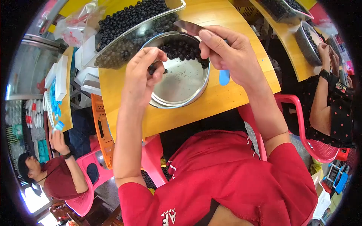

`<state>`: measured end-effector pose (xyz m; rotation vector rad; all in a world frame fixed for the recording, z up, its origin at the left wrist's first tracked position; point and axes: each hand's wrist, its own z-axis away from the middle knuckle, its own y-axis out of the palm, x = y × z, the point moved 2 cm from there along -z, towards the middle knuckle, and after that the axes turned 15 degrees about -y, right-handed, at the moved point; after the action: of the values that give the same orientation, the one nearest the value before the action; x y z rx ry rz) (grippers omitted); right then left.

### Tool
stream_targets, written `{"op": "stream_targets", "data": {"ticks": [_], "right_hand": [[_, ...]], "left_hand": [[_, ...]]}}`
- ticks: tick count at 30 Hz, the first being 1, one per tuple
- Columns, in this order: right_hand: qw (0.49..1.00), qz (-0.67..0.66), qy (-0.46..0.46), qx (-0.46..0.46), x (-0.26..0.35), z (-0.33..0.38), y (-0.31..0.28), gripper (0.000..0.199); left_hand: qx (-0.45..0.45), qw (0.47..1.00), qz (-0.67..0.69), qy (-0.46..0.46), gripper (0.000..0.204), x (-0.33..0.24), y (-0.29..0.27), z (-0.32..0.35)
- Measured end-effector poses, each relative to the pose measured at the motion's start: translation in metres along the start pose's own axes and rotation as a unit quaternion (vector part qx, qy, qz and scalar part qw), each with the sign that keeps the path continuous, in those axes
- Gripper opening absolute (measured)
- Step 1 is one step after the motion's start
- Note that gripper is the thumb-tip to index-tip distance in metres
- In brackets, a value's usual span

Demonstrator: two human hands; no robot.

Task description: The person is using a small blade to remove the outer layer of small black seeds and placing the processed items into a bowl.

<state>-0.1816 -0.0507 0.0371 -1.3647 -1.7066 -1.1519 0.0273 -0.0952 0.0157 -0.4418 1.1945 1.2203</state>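
A small dark fruit (152, 69) is pinched in the closed left hand (141, 77) above a round metal pan (181, 98) on the yellow worktop (211, 101). The right hand (226, 52) grips a blue-handled knife (224, 76); a clear tray of dark fruit (128, 22) sits beyond, far left.

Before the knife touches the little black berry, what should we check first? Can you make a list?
1. Small dark round fruit pinched firmly in the left hand: ok.
2. Blue-handled steel knife gripped by the right hand: ok.
3. Blade pointing away from the left fingers: cannot tell, the right thumb hides part of it.
4. Round shiny metal bowl sits under both hands to catch pieces: ok.
5. Bowl fully on the yellow wooden table: ok.
6. Clear plastic tray of dark fruit close by: ok.
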Motion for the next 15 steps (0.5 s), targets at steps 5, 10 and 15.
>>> {"op": "stream_targets", "data": {"ticks": [5,10,15], "right_hand": [[1.000,0.004,-0.001,0.009,-0.002,0.001,-0.005,0.025],[1.000,0.008,-0.006,0.014,-0.002,0.002,-0.008,0.026],[1.000,0.017,-0.009,0.014,0.000,0.002,-0.012,0.027]], "left_hand": [[-0.075,0.924,-0.370,0.063,0.022,0.001,0.003,-0.029],[-0.113,0.728,-0.672,0.079,0.022,0.003,0.024,-0.045],[-0.069,0.682,-0.721,0.101,0.019,0.012,0.026,-0.049]]}}
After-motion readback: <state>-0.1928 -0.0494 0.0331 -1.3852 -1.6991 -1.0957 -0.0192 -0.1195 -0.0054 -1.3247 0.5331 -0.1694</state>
